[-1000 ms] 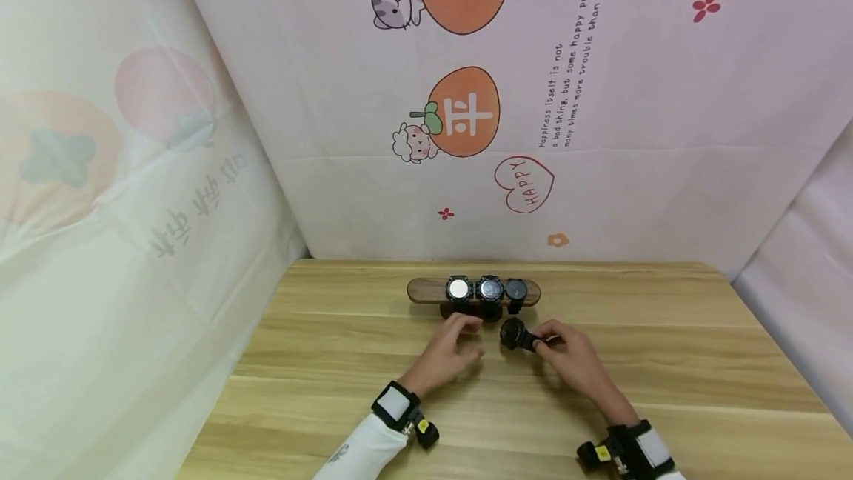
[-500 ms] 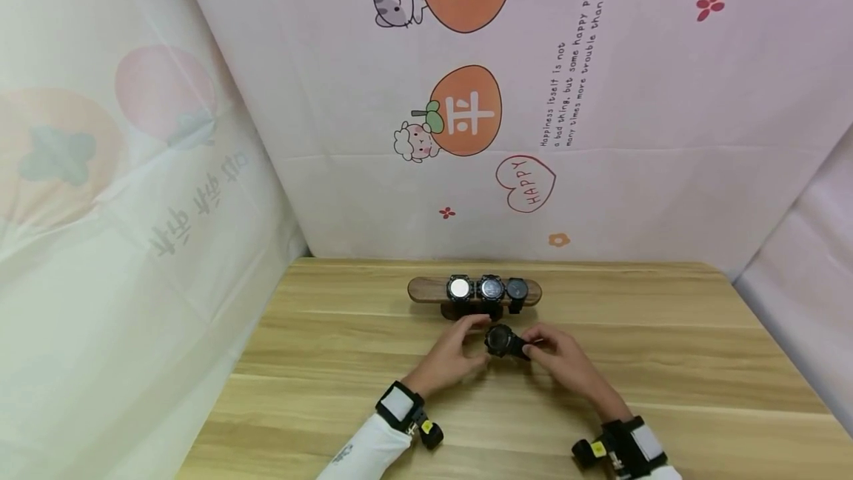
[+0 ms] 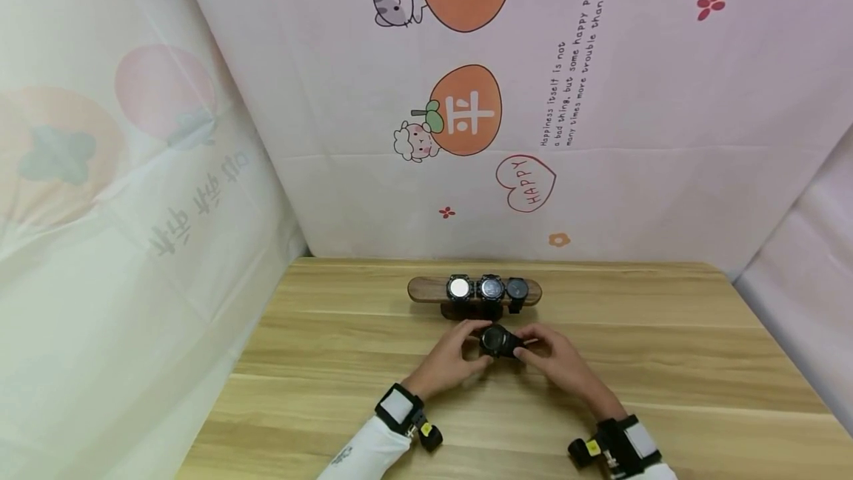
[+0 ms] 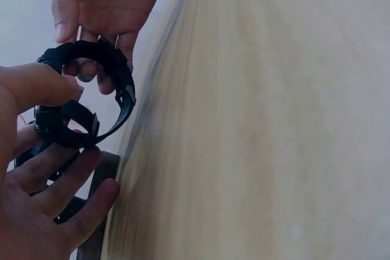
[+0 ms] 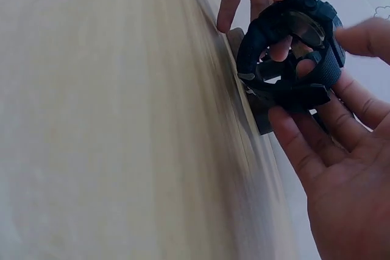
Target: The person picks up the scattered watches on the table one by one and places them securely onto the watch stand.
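A black wristwatch (image 3: pixel 494 341), its strap fastened in a loop, is held just above the table between both hands. My left hand (image 3: pixel 445 363) grips it at the dial end, thumb on the near side and fingers on the far side. My right hand (image 3: pixel 561 363) pinches the strap side from the right. In the left wrist view the looped strap (image 4: pixel 125 86) shows its buckle. The right wrist view shows the right thumb (image 5: pixel 368 38) against the watch and fingers underneath.
Behind the hands, a dark wooden watch stand (image 3: pixel 426 290) carries a white-faced watch (image 3: pixel 459 288), a grey-faced watch (image 3: pixel 491 288) and a dark-faced watch (image 3: pixel 516 290) on its bar. The wooden table (image 3: pixel 346 361) ends at a printed cloth backdrop (image 3: pixel 633 191).
The right hand has brought the watch leftward to the left hand. The left fingers, apart from it a second ago, now hold its dial end. The watches on the stand have not moved.
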A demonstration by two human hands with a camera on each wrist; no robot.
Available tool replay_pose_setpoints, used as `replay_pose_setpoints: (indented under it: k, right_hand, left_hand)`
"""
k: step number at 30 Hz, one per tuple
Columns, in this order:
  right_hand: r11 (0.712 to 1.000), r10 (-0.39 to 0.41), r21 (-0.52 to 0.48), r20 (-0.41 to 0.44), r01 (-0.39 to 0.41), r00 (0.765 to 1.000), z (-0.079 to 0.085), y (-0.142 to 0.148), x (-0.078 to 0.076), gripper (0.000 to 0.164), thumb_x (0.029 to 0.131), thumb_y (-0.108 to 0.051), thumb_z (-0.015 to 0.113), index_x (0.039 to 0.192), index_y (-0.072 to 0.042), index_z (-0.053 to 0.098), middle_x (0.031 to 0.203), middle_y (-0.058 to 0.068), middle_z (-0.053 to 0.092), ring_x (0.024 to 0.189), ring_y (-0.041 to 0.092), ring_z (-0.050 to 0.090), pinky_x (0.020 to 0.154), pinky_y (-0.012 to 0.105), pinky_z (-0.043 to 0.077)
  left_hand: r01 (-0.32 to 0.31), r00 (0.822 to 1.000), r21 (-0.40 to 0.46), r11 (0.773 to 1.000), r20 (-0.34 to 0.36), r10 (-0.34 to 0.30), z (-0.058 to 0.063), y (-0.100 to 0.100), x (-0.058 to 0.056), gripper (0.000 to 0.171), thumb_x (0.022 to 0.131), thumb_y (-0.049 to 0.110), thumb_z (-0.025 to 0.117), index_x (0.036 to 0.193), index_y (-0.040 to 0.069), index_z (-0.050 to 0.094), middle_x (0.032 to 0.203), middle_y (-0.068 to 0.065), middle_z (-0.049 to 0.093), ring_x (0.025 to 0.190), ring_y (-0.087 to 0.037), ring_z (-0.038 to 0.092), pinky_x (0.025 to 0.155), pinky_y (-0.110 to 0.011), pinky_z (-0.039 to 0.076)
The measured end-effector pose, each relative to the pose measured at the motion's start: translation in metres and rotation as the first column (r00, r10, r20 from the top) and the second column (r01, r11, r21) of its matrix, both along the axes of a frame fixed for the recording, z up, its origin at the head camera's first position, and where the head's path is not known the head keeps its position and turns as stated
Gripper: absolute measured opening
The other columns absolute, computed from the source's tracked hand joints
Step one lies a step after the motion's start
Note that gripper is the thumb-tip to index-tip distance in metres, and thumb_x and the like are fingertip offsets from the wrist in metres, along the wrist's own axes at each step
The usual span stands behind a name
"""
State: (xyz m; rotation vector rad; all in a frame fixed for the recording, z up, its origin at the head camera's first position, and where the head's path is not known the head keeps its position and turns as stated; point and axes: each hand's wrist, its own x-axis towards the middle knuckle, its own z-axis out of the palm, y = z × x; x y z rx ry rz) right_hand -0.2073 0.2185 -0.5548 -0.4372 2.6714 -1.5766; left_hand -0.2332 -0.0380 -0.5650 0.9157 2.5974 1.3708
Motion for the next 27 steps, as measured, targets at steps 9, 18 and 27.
replay_pose_setpoints:
  k: [9, 18, 27]
  right_hand:
    - [1.0, -0.002, 0.029, 0.028, 0.001, 1.0, -0.0055, -0.0019, -0.0016, 0.037, 0.092, -0.03, 0.085, 0.122, -0.014, 0.07, 0.124, 0.008, 0.071, 0.11, 0.023, 0.069, 0.098, 0.037, 0.061]
    - [0.999, -0.023, 0.037, 0.021, 0.023, 1.0, -0.0048, -0.0022, -0.001, 0.036, 0.094, -0.03, 0.084, 0.124, -0.015, 0.07, 0.123, 0.006, 0.072, 0.112, 0.024, 0.069, 0.097, 0.033, 0.06]
    - [0.999, -0.022, 0.045, -0.042, 0.024, 0.999, -0.0056, -0.0014, 0.0, 0.037, 0.093, -0.027, 0.084, 0.126, -0.018, 0.071, 0.122, 0.001, 0.074, 0.115, 0.022, 0.068, 0.098, 0.033, 0.059]
  left_hand:
    - [-0.014, 1.0, -0.016, 1.0, -0.02, 0.014, -0.0008, -0.0004, 0.0028, 0.059, 0.098, 0.027, 0.079, 0.152, 0.024, 0.055, 0.146, 0.002, 0.063, 0.128, -0.013, 0.062, 0.111, -0.033, 0.055]
    - [-0.019, 1.0, -0.026, 0.999, -0.025, 0.018, 0.0009, -0.0001, 0.0034, 0.059, 0.098, 0.03, 0.08, 0.152, 0.025, 0.055, 0.145, 0.003, 0.064, 0.13, -0.013, 0.061, 0.111, -0.035, 0.054]
    - [-0.003, 1.0, -0.013, 1.0, -0.012, 0.003, 0.0042, -0.0025, 0.0048, 0.058, 0.098, 0.02, 0.079, 0.151, 0.022, 0.056, 0.146, 0.0, 0.064, 0.129, -0.015, 0.062, 0.108, -0.031, 0.056]
